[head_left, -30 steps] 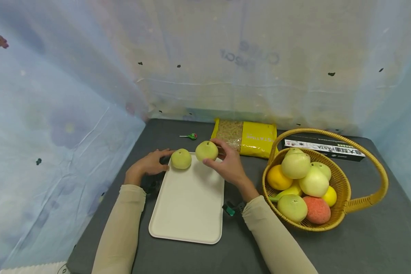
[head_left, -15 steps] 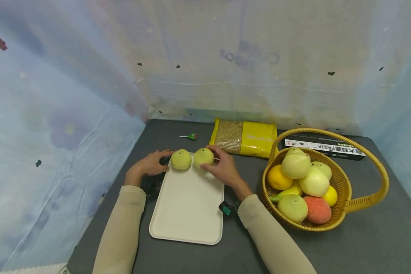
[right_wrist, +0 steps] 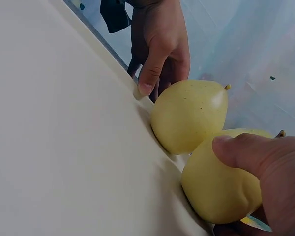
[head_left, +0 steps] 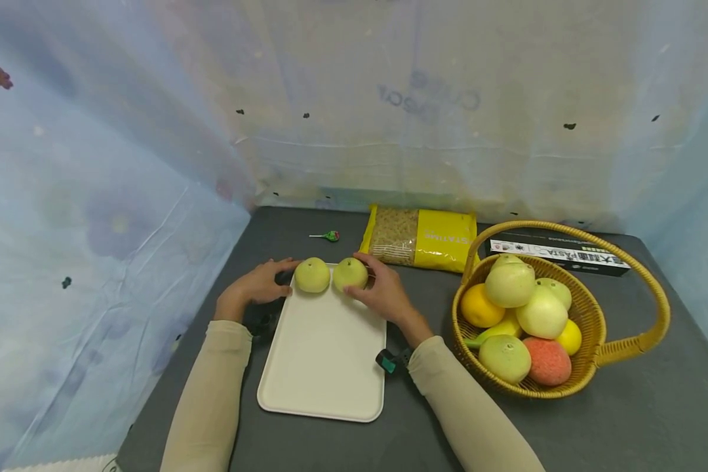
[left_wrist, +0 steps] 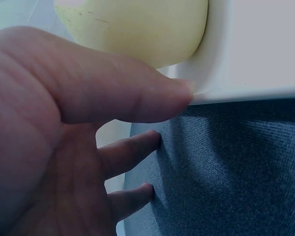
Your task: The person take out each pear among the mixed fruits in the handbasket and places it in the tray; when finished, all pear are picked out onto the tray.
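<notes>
On the white tray (head_left: 324,357), two yellow-green pears sit side by side at its far end. My right hand (head_left: 387,292) holds the right pear (head_left: 350,273), its thumb across the near side in the right wrist view. That held pear (right_wrist: 214,182) looks to be against the left pear (right_wrist: 191,115). Beside the left pear is my left hand (head_left: 259,282). Its thumb lies at the tray's rim in the left wrist view, while its other fingers are stretched out, tips down at the dark tabletop (left_wrist: 226,172).
A wicker basket (head_left: 592,328) with a tall handle holds several pears and other fruits at the right. Behind it lies a black pasta box (head_left: 566,254). A yellow pasta bag (head_left: 445,239) and a lollipop (head_left: 332,236) lie beyond the tray, near the hanging cloth (head_left: 354,144).
My right hand has lowered the right pear onto the tray, moving slightly left toward the other pear. The left hand has stayed at the tray's left edge.
</notes>
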A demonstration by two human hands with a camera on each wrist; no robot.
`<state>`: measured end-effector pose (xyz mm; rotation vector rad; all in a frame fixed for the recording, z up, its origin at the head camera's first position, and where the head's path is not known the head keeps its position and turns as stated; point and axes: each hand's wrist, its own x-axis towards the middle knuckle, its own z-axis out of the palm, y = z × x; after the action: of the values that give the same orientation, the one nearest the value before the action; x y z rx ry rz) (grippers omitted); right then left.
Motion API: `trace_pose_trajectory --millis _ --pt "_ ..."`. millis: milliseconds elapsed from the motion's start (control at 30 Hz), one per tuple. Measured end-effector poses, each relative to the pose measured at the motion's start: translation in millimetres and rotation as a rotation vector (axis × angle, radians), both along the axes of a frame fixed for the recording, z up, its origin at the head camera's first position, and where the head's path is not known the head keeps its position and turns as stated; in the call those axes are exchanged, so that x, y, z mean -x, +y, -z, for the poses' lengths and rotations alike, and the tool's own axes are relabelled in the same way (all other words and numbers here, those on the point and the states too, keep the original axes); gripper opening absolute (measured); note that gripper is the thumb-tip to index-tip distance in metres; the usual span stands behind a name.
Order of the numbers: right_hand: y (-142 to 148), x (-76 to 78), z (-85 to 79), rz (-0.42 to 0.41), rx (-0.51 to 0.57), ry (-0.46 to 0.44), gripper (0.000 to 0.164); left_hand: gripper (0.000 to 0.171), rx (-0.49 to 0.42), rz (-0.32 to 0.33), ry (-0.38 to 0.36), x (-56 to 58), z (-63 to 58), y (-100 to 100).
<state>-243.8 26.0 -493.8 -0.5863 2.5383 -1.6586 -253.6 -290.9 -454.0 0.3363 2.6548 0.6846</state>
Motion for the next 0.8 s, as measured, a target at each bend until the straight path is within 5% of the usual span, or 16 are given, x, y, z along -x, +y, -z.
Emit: trace_pose_trajectory --millis 333,800 --pt "10.6 -22.9 -12.8 0.034 -0.055 0.052 0.079 0.072 0.011 0.014 -0.010 -1.7 3.1 -1.5" --pt "80.1 -105.8 -75.9 -0.053 0.015 0.182 0.083 0.071 -0.004 0.018 0.004 -0.9 -2.1 -0.4"
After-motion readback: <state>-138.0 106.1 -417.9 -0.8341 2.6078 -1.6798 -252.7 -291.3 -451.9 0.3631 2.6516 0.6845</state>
